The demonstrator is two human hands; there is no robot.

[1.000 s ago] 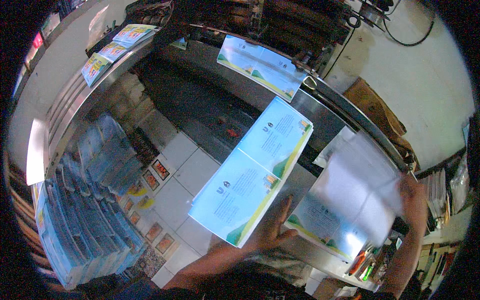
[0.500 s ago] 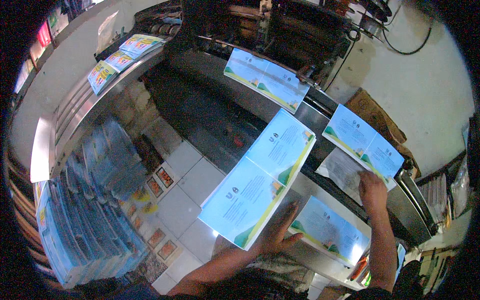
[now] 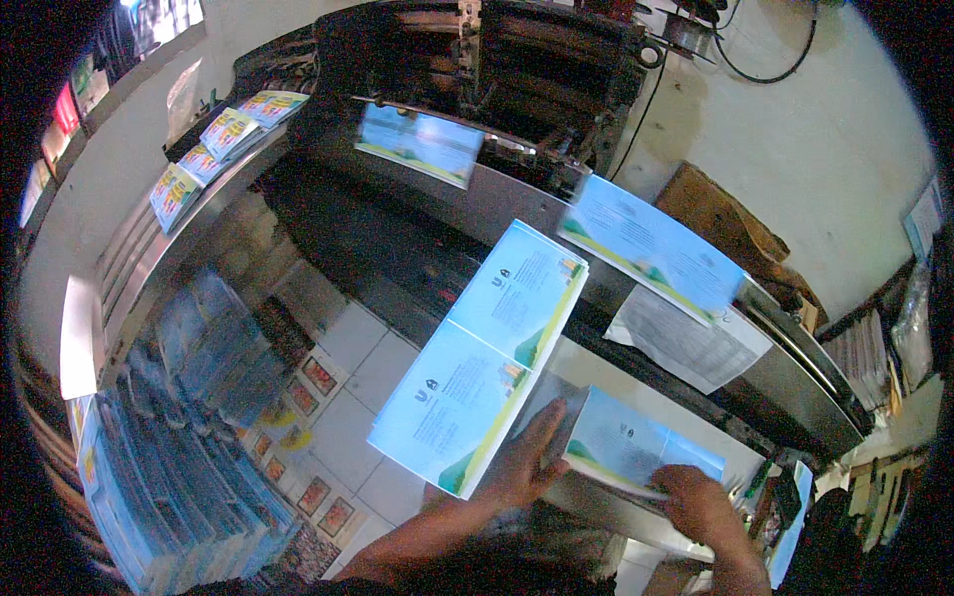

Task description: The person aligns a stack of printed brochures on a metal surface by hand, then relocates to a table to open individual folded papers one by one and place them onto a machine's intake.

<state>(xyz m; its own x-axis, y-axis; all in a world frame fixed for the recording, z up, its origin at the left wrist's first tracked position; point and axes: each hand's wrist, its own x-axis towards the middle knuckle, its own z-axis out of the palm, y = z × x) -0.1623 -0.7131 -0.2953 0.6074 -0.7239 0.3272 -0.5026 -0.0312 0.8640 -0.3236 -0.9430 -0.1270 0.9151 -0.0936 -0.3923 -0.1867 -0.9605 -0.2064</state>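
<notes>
Touching the small stack (image 3: pixel 626 432): the right hand (image 3: pixel 696 502), fingers curled at its near edge; whether they grip it, I cannot tell.
Left hand (image 3: pixel 527 462): thumb and fingers spread wide, between the two blue stacks.
Small stack: printed sheets along the near edge of the surface (image 3: pixel 581 368).
Long stack (image 3: pixel 482 358): slanting at the surface's left edge, beside the left hand.
Grey paper (image 3: pixel 686 338): past the surface's far edge.
Blue sheet (image 3: pixel 646 243): blurred, just beyond that paper.
Machine (image 3: pixel 542 79): farthest back.

Wide head-worn fisheye view, downward and forward from close above the hands (image 3: pixel 527 465) (image 3: pixel 699 505)
</notes>
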